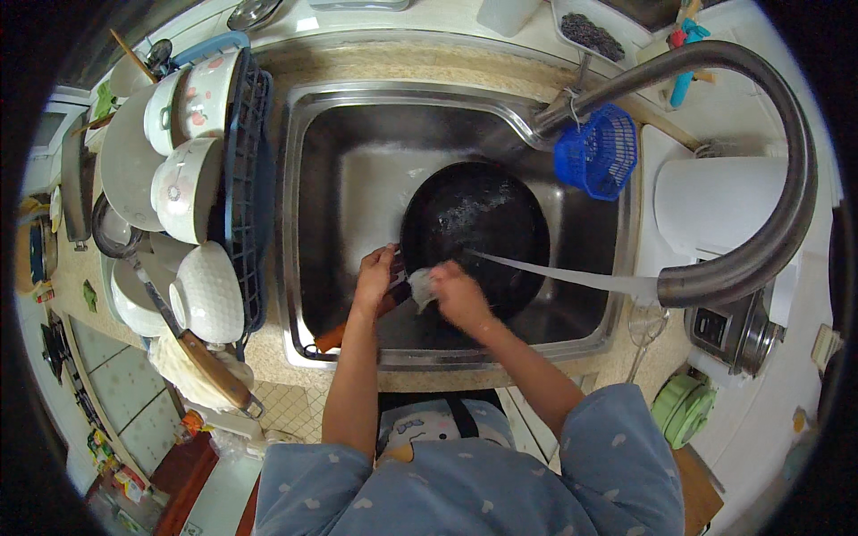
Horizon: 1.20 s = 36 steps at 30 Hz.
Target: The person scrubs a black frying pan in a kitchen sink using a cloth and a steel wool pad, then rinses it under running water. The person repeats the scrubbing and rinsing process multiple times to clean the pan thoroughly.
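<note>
A round black frying pan (483,210) sits tilted in the steel sink, its inside wet. Its brown handle (332,338) points to the lower left of the basin. Close to where handle and pan meet, my left hand (375,275) is closed round the handle. My right hand (459,293), slightly blurred, grips a crumpled whitish cloth (422,288) at the pan's near edge. From the curved faucet (715,284) on the right, a stream of water (563,277) runs left into the pan.
A blue dish rack (248,179) with stacked bowls (186,189) stands left of the sink (295,161). A blue plastic basket (597,154) hangs at the sink's right back corner. Green lidded containers (683,406) and a white round appliance (715,205) are at the right.
</note>
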Available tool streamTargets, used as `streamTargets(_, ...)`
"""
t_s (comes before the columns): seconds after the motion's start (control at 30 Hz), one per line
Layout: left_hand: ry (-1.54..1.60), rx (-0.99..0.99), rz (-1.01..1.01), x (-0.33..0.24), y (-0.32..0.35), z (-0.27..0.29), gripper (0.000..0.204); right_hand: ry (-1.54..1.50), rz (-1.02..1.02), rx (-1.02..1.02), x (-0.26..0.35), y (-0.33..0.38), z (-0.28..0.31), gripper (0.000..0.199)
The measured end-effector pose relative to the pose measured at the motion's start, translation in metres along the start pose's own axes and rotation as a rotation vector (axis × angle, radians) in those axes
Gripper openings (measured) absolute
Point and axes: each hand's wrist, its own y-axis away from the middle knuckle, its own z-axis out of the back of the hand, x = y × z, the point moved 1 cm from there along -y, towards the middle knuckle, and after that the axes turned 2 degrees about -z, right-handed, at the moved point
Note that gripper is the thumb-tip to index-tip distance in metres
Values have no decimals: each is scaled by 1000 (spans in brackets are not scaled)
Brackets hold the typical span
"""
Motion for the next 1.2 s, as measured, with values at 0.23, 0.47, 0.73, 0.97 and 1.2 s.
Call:
streamTargets(0.23,-161,159,-148,22,-25,15,32,238,-393,-385,-144,-42,16,22)
streamTargets(0.47,-119,129,68,-12,-7,7,35,148,-314,-242,-151,-36,-76,28)
streamTargets(0.73,-132,56,110,-10,-8,17,30,-169,198,-305,50,4,-34,28)
streamTargets(0.97,-215,33,40,-5,-9,26,31,274,245,-283,47,-2,-40,12)
streamTargets(1.2,-532,-178,-172,20,-7,56,37,-168,295,-107,75,15,-73,19)
